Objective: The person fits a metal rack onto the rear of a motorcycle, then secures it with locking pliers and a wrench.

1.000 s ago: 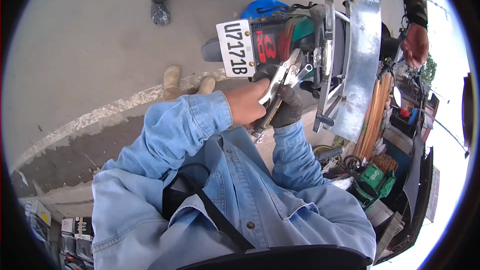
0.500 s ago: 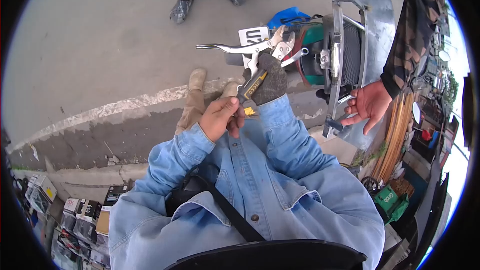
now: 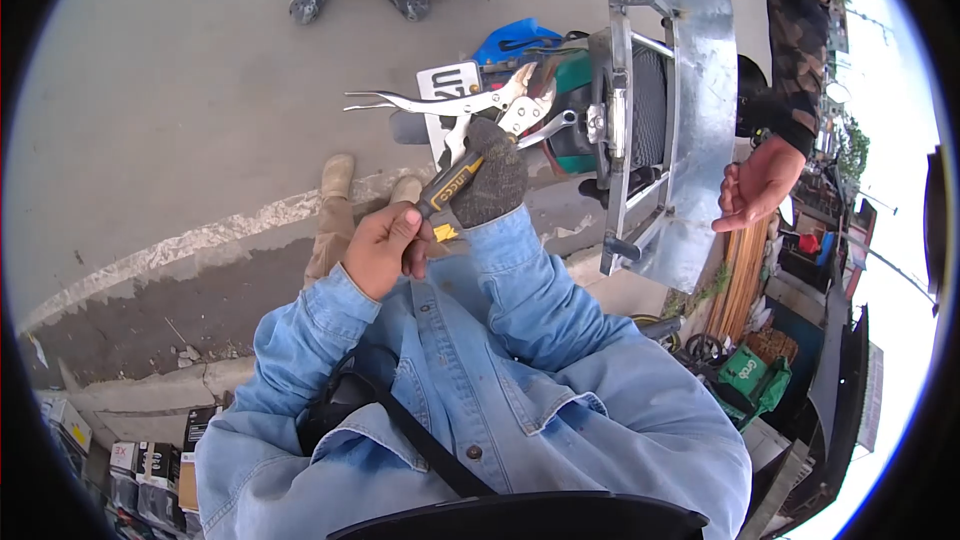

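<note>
My bare left hand [image 3: 380,252] pinches the lower end of a black-and-yellow tool handle [image 3: 450,185] marked INGCO; the tool's kind does not show. My right hand [image 3: 494,185], in a dark knitted glove, is closed around a bundle of tools against that handle. Silver locking pliers [image 3: 485,102] stick out above the glove, their long arms pointing left and jaws up to the right. A ring-ended spanner [image 3: 552,128] juts out to the right beside them. The gloved fingers partly hide the lower parts of these tools. A small yellow piece [image 3: 445,232] shows below the glove.
A parked motorcycle with a white number plate [image 3: 446,82] stands ahead, a metal frame with a sheet panel [image 3: 690,130] over its seat. Another person's hand [image 3: 762,183] hangs at the right. Someone's shoes [image 3: 310,0] stand ahead. Boxed goods [image 3: 158,465] lie lower left.
The view has swung right, so most things sit farther left. The other person's hand has moved away from the metal frame's edge and turned. Both my hands keep their hold.
</note>
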A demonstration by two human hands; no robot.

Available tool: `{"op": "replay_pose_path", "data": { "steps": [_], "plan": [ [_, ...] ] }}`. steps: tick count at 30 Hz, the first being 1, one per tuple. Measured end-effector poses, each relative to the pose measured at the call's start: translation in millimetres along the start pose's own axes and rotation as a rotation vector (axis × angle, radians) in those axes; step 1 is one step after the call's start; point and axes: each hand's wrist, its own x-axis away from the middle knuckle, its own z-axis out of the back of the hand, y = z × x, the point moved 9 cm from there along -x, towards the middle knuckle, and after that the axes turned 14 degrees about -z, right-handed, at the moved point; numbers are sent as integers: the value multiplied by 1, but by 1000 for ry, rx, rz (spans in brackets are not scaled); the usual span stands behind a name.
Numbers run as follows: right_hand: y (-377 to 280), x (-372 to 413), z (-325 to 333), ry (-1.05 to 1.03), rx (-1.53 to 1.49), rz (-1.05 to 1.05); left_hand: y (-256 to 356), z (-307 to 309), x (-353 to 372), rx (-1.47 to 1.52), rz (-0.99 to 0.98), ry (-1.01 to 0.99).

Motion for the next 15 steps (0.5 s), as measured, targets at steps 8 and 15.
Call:
{"op": "replay_pose_path", "data": {
  "steps": [8, 15],
  "plan": [
    [13, 2, 17, -37, -135, -83, 12, 7, -12, -362, -319, -99],
    [22, 0, 24, -2, -163, -105, -20, -1, -10, 31, 22, -199]
  ]
}}
